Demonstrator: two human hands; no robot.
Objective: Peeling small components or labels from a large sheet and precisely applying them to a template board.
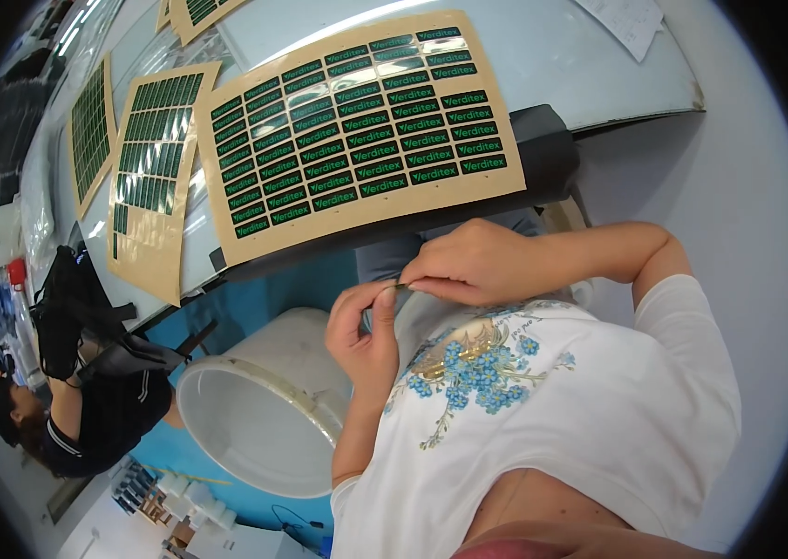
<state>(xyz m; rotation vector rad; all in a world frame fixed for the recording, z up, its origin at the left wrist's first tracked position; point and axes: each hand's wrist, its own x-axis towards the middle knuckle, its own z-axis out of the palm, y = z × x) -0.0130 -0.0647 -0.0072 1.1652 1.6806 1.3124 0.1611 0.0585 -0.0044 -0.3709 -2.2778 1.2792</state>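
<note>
My left hand and my right hand meet in front of my body, below the table's front edge. Between their pinched fingertips is a small, thin dark label, seen nearly edge-on; its face is hidden. Just beyond my hands lies a large tan sheet of labels, covered in rows of small glossy black labels with green lettering. Near its right edge, a tan gap shows between two labels. The sheet rests on a dark padded edge of the table.
More tan label sheets lie to the left on the pale tabletop. A white paper sits at the far right. Below the table stands a large white bucket. At the left, another person in dark clothes works at the table.
</note>
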